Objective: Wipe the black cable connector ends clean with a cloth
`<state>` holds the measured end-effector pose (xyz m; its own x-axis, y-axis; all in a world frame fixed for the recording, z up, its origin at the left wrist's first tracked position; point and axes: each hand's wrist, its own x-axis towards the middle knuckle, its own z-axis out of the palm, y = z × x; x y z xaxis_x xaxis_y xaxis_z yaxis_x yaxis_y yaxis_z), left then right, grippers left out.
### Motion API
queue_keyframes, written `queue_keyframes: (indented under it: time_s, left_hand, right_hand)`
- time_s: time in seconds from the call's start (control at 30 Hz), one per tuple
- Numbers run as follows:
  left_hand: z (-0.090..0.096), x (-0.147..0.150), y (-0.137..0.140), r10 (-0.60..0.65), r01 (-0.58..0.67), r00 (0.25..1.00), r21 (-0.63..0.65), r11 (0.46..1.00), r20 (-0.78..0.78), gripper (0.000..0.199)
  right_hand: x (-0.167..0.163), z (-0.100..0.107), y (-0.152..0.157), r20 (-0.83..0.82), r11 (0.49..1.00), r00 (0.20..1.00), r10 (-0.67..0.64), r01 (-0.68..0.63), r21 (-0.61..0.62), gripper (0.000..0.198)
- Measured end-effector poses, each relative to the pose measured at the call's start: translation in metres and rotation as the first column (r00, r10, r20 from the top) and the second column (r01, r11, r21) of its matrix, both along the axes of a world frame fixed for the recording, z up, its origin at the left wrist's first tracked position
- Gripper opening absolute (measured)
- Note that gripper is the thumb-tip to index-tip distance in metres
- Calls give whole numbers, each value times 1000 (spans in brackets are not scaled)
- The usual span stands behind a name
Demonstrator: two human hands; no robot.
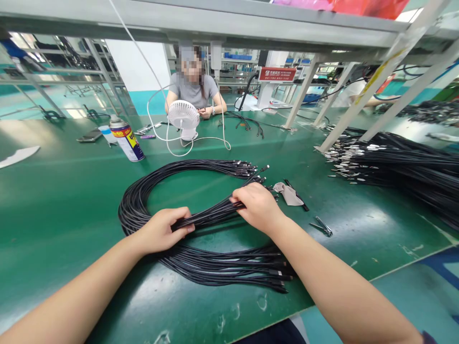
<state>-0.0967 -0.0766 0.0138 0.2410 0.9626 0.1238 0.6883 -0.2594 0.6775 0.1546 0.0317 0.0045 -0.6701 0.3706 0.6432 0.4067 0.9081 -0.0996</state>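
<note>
A bundle of black cables (211,213) runs between my two hands, slightly raised over the table. My left hand (167,227) wraps round it at the left, and my right hand (256,203) grips it near its connector ends. More black cables (134,200) lie curved in a wide U on the green table (71,200). Their far ends (247,168) carry small metal connectors. In front of my hands a second fan of cable ends (229,267) lies flat, partly behind my right forearm. Just right of my right hand is a crumpled grey cloth (289,194) beside a thin black stick (301,200).
Nail clippers (322,227) lie to the right. A large pile of black cables (401,157) fills the right side by slanted metal posts (376,81). Behind stand a spray can (127,139) and a white fan (183,117) with its cord. A person (195,88) sits opposite.
</note>
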Motion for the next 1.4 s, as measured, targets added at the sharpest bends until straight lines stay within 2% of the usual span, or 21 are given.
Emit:
queue_keyframes:
  time_s: [0.1, 0.17, 0.27, 0.37, 0.43, 0.5, 0.6, 0.7, 0.77, 0.83, 0.93, 1.0, 1.13, 1.23, 1.3, 1.4]
  left_hand:
    - [-2, 0, 0, -59, 60, 996, 8, 998, -73, 15]
    - [-3, -1, -1, -53, 54, 994, 14, 998, -96, 16]
    - [-5, -3, -2, -18, 17, 1000, -24, 1000, -17, 20]
    - [-1, -7, 0, -46, 66, 991, -156, 985, 127, 22]
    - [4, -10, 2, -51, 117, 965, -248, 962, 257, 25]
    - [8, -13, 5, -31, 144, 929, -284, 948, 368, 36]
    - [10, -16, 8, 23, 106, 906, -279, 954, 423, 49]
    - [6, -17, 10, 177, -25, 825, -277, 960, 537, 49]
    - [4, -18, 11, 269, -114, 737, -278, 954, 620, 45]
    - [3, -20, 11, 308, -160, 702, -279, 947, 642, 40]
    - [4, -19, 11, 278, -159, 783, -252, 955, 556, 34]
    - [4, -18, 11, 237, -135, 846, -238, 962, 477, 31]
    - [5, -18, 10, 177, -106, 918, -208, 972, 356, 25]
    - [11, -26, 10, 173, -166, 982, -94, 982, 81, 23]
    - [16, -35, 10, 178, -188, 974, -58, 980, -142, 22]
    - [22, -48, 11, 150, -191, 950, -130, 973, -273, 21]
  right_hand:
    - [9, 6, 1, -57, 996, 995, -82, 83, 13, 13]
    - [13, 7, 3, -7, 994, 995, -102, 102, -35, 22]
    - [15, 3, 5, 147, 989, 989, -32, 53, -136, 27]
    - [13, 2, 7, 206, 983, 977, 48, -10, -183, 14]
    - [14, 7, 7, 146, 993, 989, 4, 13, -113, 10]
    - [16, 15, 7, 22, 994, 995, -98, 97, 43, 14]
    - [23, 28, 7, -130, 940, 973, -189, 218, 261, 22]
    - [28, 35, 1, -189, 914, 974, -126, 188, 359, 26]
    - [29, 36, -7, -192, 929, 981, -27, 95, 358, 27]
    - [28, 38, -17, -143, 949, 986, 81, -32, 313, 27]
    - [23, 42, -36, -26, 950, 977, 210, -198, 240, 29]
    - [20, 43, -46, 10, 942, 967, 254, -249, 226, 33]
    - [14, 41, -56, 17, 925, 950, 311, -307, 225, 35]
    - [12, 42, -59, -23, 908, 934, 356, -340, 243, 35]
    - [12, 45, -62, -47, 897, 925, 377, -351, 268, 36]
    - [15, 51, -68, -30, 892, 929, 370, -346, 291, 34]
